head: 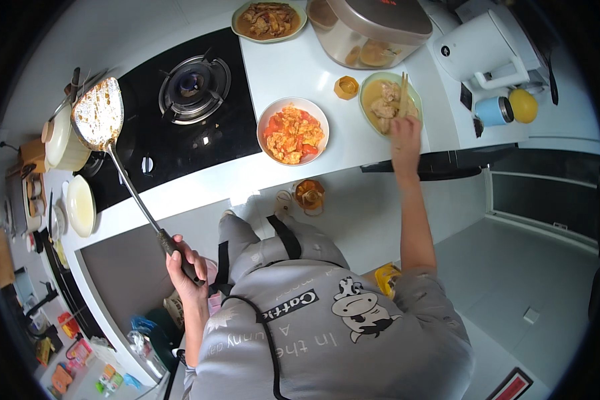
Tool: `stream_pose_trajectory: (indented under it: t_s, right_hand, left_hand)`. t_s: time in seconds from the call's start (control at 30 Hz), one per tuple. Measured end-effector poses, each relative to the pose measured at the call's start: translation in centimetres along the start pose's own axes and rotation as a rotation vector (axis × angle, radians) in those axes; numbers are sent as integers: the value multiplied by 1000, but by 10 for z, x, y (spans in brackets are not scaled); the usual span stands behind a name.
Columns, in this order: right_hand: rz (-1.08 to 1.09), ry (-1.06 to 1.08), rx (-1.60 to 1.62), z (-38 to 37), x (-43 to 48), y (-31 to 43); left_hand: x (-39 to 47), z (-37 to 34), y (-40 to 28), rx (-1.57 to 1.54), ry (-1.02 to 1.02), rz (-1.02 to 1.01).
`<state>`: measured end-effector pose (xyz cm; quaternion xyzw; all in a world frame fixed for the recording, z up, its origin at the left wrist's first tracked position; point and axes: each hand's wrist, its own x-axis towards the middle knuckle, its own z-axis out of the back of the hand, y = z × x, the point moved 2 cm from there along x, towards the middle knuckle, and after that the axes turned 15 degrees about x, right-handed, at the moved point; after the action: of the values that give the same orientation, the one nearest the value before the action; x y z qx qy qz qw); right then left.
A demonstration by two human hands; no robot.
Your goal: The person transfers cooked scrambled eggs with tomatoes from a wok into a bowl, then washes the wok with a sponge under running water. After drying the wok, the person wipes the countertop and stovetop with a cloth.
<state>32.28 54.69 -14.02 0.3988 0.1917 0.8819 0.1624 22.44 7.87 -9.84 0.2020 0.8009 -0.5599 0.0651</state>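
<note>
My left hand (pixel 186 265) grips the dark handle of a metal wok spatula (pixel 98 114), whose sauce-stained blade is raised over the left part of the cooktop. At the right, my right hand (pixel 406 142) is over the near rim of a green oval plate (pixel 369 111) of pale meat pieces in broth. Wooden chopsticks (pixel 404 95) extend from its fingers over that plate; the hand is slightly blurred. Between my hands, a white bowl (pixel 261 131) of tomato and scrambled egg stands on the counter. A small amber octagonal cup (pixel 346 87) sits left of the oval plate.
The black gas cooktop (pixel 200 145) has a bare burner (pixel 194 89). Behind are a plate (pixel 237 25) of browned food in sauce and a rice cooker (pixel 365 45). A white electric kettle (pixel 480 47) and blue cup (pixel 491 111) stand right; a cream pot (pixel 65 145) stands left.
</note>
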Motion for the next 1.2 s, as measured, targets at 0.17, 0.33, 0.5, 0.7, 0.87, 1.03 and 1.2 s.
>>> stream_pose_trajectory:
  t_s: [0.17, 0.33, 0.5, 0.7, 0.87, 1.03, 1.2]
  right_hand:
    - [-1, 157, -234, -60, 12, -37]
    - [-40, 433, -494, -101, -16, -62]
    - [201, 356, -342, -53, -30, -29]
    - [342, 273, 25, -44, 14, 172]
    - [-404, 1121, 1097, -154, -16, 418]
    - [-272, 1812, 1127, -246, -88, 611]
    - [64, 1807, 821, -334, -130, 743]
  left_hand:
    - [-16, -1, -1, -32, -141, 2]
    - [-39, 21, -7, 2, -325, 131]
    - [-41, 37, -31, -105, -234, 16]
    - [-58, 96, -36, -272, -343, -114]
    - [-34, 160, -55, -292, -430, -155]
    - [-14, 254, -85, -368, -511, -192]
    - [-3, 368, -136, -344, -713, -267]
